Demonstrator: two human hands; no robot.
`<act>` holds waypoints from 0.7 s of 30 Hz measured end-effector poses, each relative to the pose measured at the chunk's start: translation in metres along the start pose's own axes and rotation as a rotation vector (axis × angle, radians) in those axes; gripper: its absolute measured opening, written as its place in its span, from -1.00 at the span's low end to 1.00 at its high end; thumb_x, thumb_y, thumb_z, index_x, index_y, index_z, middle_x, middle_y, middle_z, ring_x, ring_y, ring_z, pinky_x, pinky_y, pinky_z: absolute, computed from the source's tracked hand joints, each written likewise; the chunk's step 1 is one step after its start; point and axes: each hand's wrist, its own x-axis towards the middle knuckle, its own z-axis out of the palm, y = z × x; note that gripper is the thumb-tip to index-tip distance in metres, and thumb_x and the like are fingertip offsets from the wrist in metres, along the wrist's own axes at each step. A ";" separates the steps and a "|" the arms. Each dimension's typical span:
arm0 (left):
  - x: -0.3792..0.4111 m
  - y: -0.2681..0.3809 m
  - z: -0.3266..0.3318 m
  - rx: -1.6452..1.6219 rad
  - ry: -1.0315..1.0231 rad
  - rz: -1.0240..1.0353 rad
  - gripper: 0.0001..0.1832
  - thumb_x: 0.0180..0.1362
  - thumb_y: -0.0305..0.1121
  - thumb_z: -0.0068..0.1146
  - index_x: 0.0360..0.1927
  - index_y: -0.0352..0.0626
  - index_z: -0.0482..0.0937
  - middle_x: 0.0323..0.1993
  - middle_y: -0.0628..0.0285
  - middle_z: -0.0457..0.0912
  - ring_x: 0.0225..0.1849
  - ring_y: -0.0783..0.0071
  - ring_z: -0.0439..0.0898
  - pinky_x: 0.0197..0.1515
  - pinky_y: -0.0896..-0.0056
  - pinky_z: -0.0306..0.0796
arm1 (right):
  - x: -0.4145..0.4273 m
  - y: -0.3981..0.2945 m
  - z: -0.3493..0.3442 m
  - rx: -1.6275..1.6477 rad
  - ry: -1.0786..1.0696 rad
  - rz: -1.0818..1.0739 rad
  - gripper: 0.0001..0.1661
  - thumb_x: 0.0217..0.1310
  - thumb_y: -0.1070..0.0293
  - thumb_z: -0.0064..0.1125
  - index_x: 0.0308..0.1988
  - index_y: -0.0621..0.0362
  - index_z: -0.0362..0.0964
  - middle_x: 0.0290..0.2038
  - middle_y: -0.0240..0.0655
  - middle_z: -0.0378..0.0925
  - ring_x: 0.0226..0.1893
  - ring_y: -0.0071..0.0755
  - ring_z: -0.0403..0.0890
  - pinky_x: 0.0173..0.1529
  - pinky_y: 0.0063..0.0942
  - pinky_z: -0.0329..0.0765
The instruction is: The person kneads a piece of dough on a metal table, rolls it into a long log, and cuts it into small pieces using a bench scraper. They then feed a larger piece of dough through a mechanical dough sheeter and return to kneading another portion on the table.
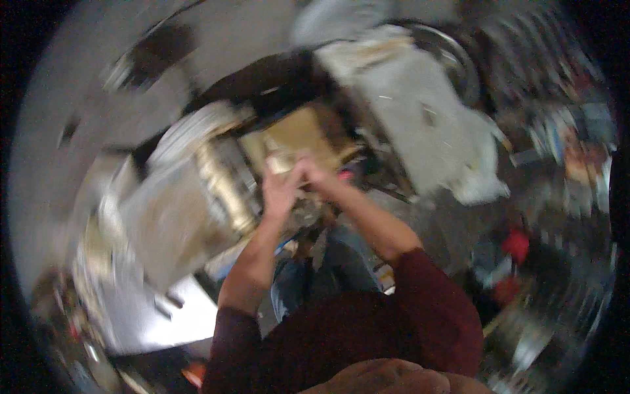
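Motion blur softens the whole head view. My left hand (278, 191) and my right hand (311, 170) are close together in front of me. Between their fingers is a pale, brass-toned part (279, 160), narrower towards its far end; its exact kind is too blurred to tell. Behind and under it lies a tan, flat-sided box or board (302, 132). To the left of my left hand, a row of shiny brass-coloured cylindrical pieces (224, 189) runs along the edge of a brownish-grey surface (170, 216). My fingertips are partly hidden by blur.
On the right is a large whitish, sheet-like covering or panel (423, 113) with ragged edges. A bright white surface (184, 317) lies at lower left. Red objects (516, 245) stand at the right. A black curved shape (261, 81) lies beyond the box. The grey floor (59, 162) extends left.
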 end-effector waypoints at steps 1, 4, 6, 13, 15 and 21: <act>0.009 0.011 0.001 0.199 0.101 -0.075 -0.44 0.22 -0.22 0.37 0.18 -0.27 0.42 0.00 0.14 0.65 -0.07 0.33 0.63 0.05 0.28 0.53 | -0.012 -0.013 -0.013 0.177 -0.046 0.106 -0.38 0.48 -0.16 -0.18 0.05 0.16 0.49 -0.04 -0.27 0.60 -0.08 -0.24 0.61 -0.04 -0.11 0.60; 0.014 0.002 0.021 -0.511 0.110 -0.115 -0.56 0.24 -0.18 0.32 0.02 -0.34 0.59 -0.10 0.08 0.70 -0.06 0.33 0.66 -0.02 0.30 0.51 | 0.022 0.002 -0.046 0.448 0.120 0.034 -0.42 0.46 -0.14 -0.17 0.04 0.12 0.47 -0.01 -0.20 0.60 -0.09 -0.14 0.67 -0.09 -0.08 0.64; 0.020 0.019 0.031 -0.507 -0.111 -0.262 -0.45 0.22 -0.10 0.32 0.10 -0.36 0.55 -0.05 0.03 0.69 -0.01 0.31 0.64 0.04 0.25 0.50 | 0.074 0.057 -0.063 0.623 -0.042 -0.002 -0.42 0.42 -0.15 -0.08 0.07 0.10 0.46 -0.02 -0.25 0.59 -0.06 -0.21 0.63 0.01 -0.12 0.59; 0.075 -0.018 0.032 0.188 0.158 -0.190 0.08 -0.04 0.33 0.34 0.41 -0.14 0.22 0.22 -0.27 0.46 0.28 -0.16 0.45 0.30 0.05 0.35 | 0.074 0.053 -0.053 0.351 -0.143 -0.047 -0.21 0.35 -0.21 0.04 0.31 0.14 0.27 0.15 -0.30 0.50 0.09 -0.30 0.56 0.23 -0.23 0.45; 0.058 -0.011 0.031 0.280 0.089 -0.102 0.04 0.04 0.28 0.31 0.42 -0.23 0.22 0.20 -0.26 0.49 0.29 -0.13 0.47 0.28 0.08 0.38 | 0.058 0.035 -0.050 0.233 -0.056 0.118 -0.17 0.39 -0.22 -0.02 0.37 0.14 0.20 0.20 -0.30 0.47 0.12 -0.29 0.55 0.26 -0.22 0.43; 0.063 -0.007 0.025 -0.562 0.038 -0.270 -0.54 0.21 -0.29 0.32 0.12 -0.25 0.49 -0.16 0.09 0.70 -0.18 0.36 0.70 -0.11 0.32 0.57 | 0.086 0.062 -0.094 0.481 0.046 0.241 -0.40 0.45 -0.15 -0.09 0.17 0.08 0.41 -0.02 -0.27 0.58 -0.08 -0.24 0.64 -0.08 -0.25 0.66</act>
